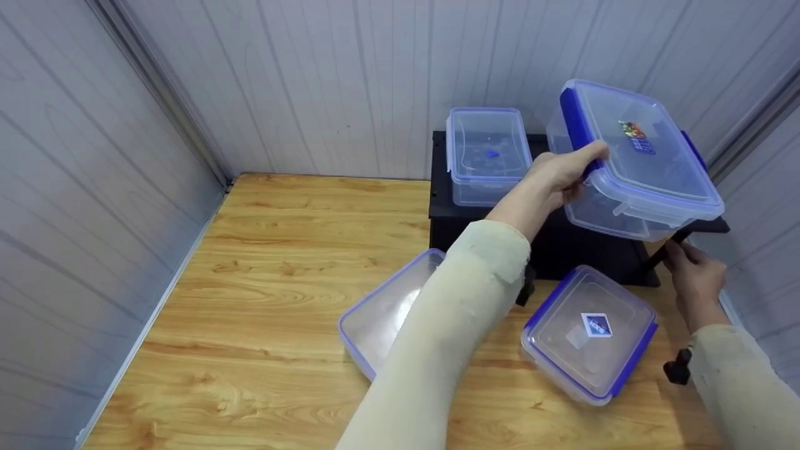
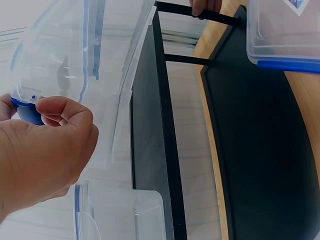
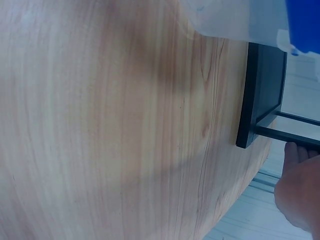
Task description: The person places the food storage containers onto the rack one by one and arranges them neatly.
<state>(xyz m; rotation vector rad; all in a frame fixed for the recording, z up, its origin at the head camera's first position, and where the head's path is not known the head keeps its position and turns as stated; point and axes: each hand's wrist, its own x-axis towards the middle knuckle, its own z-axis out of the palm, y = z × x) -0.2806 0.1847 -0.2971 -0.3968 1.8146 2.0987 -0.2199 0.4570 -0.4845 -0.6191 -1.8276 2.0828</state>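
My left hand point(image 1: 559, 177) pinches the blue side latch of a large clear food container point(image 1: 650, 150). The container is tilted over the right part of a black two-tier shelf point(image 1: 481, 211); in the left wrist view its wall stands right beside the upper board, and I cannot tell if they touch. My right hand point(image 1: 699, 278) grips a thin black post at the shelf's right end, with fingertips curled on it in the left wrist view. On the upper board's left side sits a smaller lidded container point(image 1: 490, 147).
A lidded container with blue latches point(image 1: 590, 334) lies on the wooden table point(image 1: 281, 281) in front of the shelf. Left of it, another blue-rimmed container point(image 1: 381, 319) is partly hidden by my left sleeve. Pale panel walls point(image 1: 312, 81) stand behind and at both sides.
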